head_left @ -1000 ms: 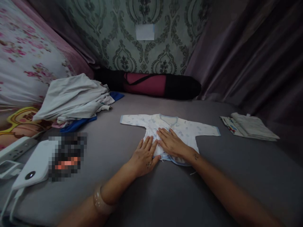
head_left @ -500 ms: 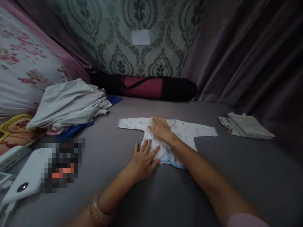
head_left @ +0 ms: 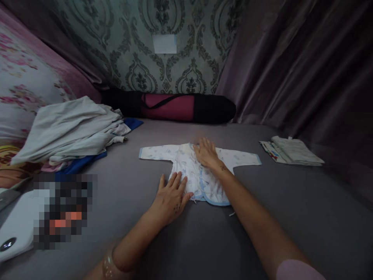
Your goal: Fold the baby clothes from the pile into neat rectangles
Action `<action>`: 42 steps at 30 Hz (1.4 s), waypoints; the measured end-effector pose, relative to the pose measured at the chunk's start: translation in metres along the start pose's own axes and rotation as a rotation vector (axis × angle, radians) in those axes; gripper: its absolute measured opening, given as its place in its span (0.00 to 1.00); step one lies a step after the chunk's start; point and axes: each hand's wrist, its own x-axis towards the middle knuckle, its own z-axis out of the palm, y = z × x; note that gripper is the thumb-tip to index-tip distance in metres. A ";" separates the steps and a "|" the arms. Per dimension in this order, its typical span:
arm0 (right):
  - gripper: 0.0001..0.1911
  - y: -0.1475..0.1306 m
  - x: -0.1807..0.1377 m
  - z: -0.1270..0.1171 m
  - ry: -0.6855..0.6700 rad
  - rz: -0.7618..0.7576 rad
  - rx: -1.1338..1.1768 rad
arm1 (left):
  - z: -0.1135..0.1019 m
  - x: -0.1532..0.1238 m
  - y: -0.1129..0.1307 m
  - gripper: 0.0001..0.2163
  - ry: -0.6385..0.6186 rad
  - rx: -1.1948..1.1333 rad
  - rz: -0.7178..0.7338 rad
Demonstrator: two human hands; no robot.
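Observation:
A small white baby shirt (head_left: 186, 161) with blue trim lies spread flat on the grey bed sheet (head_left: 204, 233), sleeves out to both sides. My left hand (head_left: 171, 196) lies flat with fingers stretched out, pressing the shirt's lower left hem. My right hand (head_left: 206, 151) rests flat, fingers spread, on the shirt's chest near the neckline. Neither hand holds anything.
A heap of pale clothes (head_left: 70, 130) over blue fabric lies at the left. A folded stack of cloth (head_left: 291, 150) sits at the right. A dark and maroon roll bag (head_left: 171, 105) lies along the wall. A white device (head_left: 14, 233) is at the lower left. Curtains hang at the right.
My right hand slid up from the shirt's lower middle to the neckline, then a little right. My left hand stayed on the lower hem. The view shifted slightly.

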 end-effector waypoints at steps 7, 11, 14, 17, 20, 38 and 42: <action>0.38 0.041 0.005 -0.004 -0.161 0.206 0.047 | 0.001 0.000 -0.006 0.20 0.089 0.000 0.032; 0.39 0.056 -0.019 -0.023 -0.183 0.162 0.124 | -0.002 0.003 -0.010 0.20 0.150 -0.083 0.020; 0.38 0.069 -0.062 -0.017 -0.136 0.078 0.053 | 0.000 0.006 -0.007 0.23 0.171 -0.096 0.059; 0.36 0.077 -0.099 -0.002 -0.088 -0.018 -0.036 | 0.007 0.006 -0.003 0.25 0.052 -0.075 0.168; 0.34 0.074 -0.118 0.000 -0.085 -0.057 -0.022 | 0.009 0.003 0.001 0.27 -0.022 -0.063 0.186; 0.08 0.046 -0.172 -0.070 -0.242 -0.086 0.471 | -0.006 0.002 0.003 0.10 0.048 -0.282 0.297; 0.08 0.077 -0.176 -0.095 -0.301 -0.032 0.437 | -0.011 0.002 0.002 0.10 0.087 -0.388 0.262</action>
